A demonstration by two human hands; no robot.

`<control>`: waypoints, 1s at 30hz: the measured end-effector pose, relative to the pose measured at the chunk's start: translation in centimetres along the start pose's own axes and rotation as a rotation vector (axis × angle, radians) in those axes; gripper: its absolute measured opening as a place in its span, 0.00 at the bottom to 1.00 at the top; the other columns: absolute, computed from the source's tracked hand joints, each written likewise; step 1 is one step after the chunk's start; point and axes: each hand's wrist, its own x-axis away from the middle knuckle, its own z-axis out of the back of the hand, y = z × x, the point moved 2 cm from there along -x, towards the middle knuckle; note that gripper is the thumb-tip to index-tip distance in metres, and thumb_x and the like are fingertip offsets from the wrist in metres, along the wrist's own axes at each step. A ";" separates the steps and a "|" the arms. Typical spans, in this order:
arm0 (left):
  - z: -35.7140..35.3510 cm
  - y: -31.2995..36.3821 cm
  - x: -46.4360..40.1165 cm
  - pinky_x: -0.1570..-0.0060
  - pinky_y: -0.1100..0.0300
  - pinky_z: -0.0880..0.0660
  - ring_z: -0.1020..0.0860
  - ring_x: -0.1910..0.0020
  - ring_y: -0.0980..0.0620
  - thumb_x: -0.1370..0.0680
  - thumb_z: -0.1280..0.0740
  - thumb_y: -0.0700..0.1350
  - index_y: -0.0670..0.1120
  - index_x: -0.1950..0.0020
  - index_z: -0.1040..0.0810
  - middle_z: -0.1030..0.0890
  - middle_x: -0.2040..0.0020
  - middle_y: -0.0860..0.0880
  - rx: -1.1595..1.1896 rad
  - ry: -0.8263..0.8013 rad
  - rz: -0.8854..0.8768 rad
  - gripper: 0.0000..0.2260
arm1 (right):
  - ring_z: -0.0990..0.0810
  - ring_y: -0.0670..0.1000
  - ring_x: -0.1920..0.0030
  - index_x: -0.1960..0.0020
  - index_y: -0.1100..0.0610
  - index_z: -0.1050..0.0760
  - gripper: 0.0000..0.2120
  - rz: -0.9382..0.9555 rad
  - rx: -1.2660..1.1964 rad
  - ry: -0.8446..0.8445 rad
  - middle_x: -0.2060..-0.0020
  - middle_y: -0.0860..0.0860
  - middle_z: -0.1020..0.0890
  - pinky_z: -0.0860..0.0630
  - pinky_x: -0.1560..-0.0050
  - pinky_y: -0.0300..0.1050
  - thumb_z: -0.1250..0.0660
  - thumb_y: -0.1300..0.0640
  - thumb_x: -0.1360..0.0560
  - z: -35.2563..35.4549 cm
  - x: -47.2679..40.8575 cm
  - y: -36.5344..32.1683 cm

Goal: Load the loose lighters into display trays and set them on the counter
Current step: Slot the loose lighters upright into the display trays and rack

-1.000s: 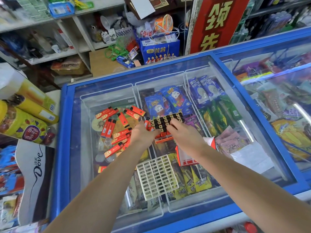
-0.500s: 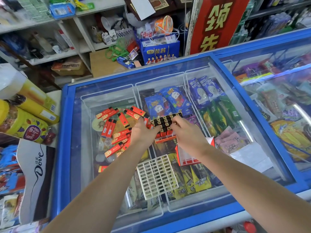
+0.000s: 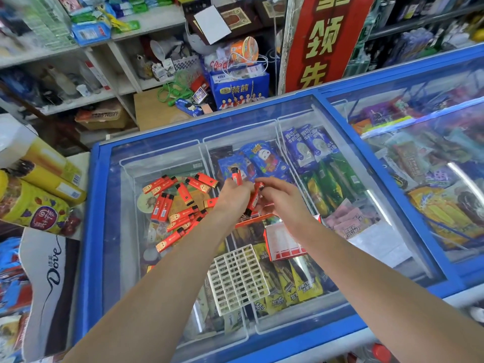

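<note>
Head view, looking down: two bare forearms reach out over the glass surface (image 3: 125,258) of a blue-framed ice-cream freezer. Nearest lies a white plastic grid tray (image 3: 237,279), flat on the glass with its cells unfilled. Just beyond it, to the right, sits a red and white display box (image 3: 284,242), partly under the right wrist. Farther on, the left hand (image 3: 233,196) is curled round a red lighter (image 3: 237,177) that sticks up above its fingers. The right hand (image 3: 284,199) pinches another red lighter (image 3: 254,199), held nearly upright between the two hands; motion blur hides the fingertips. Below the hands shows the orange edge of a tray (image 3: 252,220), mostly hidden. To the left, a heap of loose red lighters (image 3: 178,205) lies scattered on the glass. Behind the freezer stand cluttered shelves (image 3: 125,82) and a red banner (image 3: 322,40) with yellow characters.
</note>
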 end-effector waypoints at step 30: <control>0.4 -0.4 0.6 0.51 0.49 0.16 0.13 0.54 0.43 0.22 0.28 0.39 0.31 0.42 0.25 0.16 0.48 0.32 0.031 -0.152 -0.111 0.14 | 0.15 0.61 0.52 0.39 0.67 0.25 0.13 -0.086 -0.272 0.119 0.51 0.67 0.16 0.18 0.45 0.52 0.36 0.73 0.23 3.9 -0.3 -0.3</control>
